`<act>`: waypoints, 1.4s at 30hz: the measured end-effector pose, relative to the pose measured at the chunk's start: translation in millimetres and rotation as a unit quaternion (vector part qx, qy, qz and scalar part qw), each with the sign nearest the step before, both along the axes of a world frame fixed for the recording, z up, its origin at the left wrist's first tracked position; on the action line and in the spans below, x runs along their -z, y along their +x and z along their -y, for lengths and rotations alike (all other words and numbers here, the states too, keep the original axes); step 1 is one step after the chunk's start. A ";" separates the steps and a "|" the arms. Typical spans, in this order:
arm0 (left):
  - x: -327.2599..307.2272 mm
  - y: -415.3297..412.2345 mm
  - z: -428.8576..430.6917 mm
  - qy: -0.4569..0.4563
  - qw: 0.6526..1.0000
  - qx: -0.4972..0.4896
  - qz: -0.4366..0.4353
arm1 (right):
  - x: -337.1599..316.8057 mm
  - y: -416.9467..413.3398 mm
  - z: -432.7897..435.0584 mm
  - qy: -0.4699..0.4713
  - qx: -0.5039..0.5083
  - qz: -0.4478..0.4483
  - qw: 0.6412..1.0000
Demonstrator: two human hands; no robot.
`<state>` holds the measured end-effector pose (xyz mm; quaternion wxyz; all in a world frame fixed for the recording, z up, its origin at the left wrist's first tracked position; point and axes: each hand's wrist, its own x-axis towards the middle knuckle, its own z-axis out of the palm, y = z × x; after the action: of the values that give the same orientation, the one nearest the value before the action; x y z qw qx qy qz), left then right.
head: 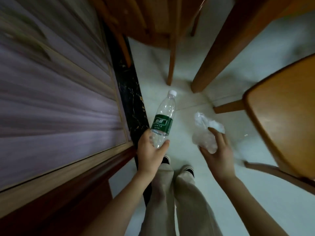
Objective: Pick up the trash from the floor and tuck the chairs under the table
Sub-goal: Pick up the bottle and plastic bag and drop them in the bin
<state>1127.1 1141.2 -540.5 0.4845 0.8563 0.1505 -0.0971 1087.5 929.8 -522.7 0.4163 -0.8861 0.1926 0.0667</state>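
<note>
1. My left grip [150, 150] is curled round the base of one bottle [164, 116], thumb on one side and fingers on the other. The bottle is off the floor and slants forward, away from the grip.
2. The bottle is clear, ribbed plastic with a dark green label band and a white screw cap at the far end.
3. My right grip [216, 155] is palm-up and loosely closed, cradling one plastic wad [204, 133]. The wad is crumpled, translucent film with a whiter clump at the top, and it is also off the floor.
4. The two grips are apart, side by side, with pale tiled floor [187, 99] between and ahead of them.
5. I count two chairs:
   - The near chair [281, 116] is just right of the right grip. It has a smooth orange-brown wooden seat with rounded corners.
   - The far chair [136, 19] is ahead of the left grip and stands on thin wooden legs.
6. One thicker, tapered bench leg [230, 45] stands ahead of the right grip.
7. Below the grips are two shoes [188, 169] and two beige trouser legs [187, 201].
8. Left of the left grip are a black veined strip [131, 92] and a blurred grey-purple wall panel [59, 99].
</note>
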 end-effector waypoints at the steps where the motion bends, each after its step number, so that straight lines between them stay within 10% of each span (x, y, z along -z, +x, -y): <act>1: -38.0 -5.4 -2.4 -0.008 1.000 -0.001 -0.009 | -36.9 -3.6 -1.4 0.004 0.004 -0.002 1.000; 17: -441.4 5.6 -26.3 -0.053 0.976 0.008 0.209 | -412.3 33.4 2.7 -0.017 -0.008 0.251 0.968; 31: -447.2 -73.5 27.3 0.036 0.921 -0.276 0.272 | -427.8 67.8 35.2 0.033 -0.315 0.264 0.911; 42: -439.6 -282.0 111.2 0.207 0.783 -0.564 0.161 | -414.2 -7.8 -23.4 0.085 -0.624 0.225 0.744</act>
<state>845.1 1029.9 -100.9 0.2809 0.7015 0.5431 0.3662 1079.8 953.2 -108.5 0.3866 -0.7589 -0.5087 0.1259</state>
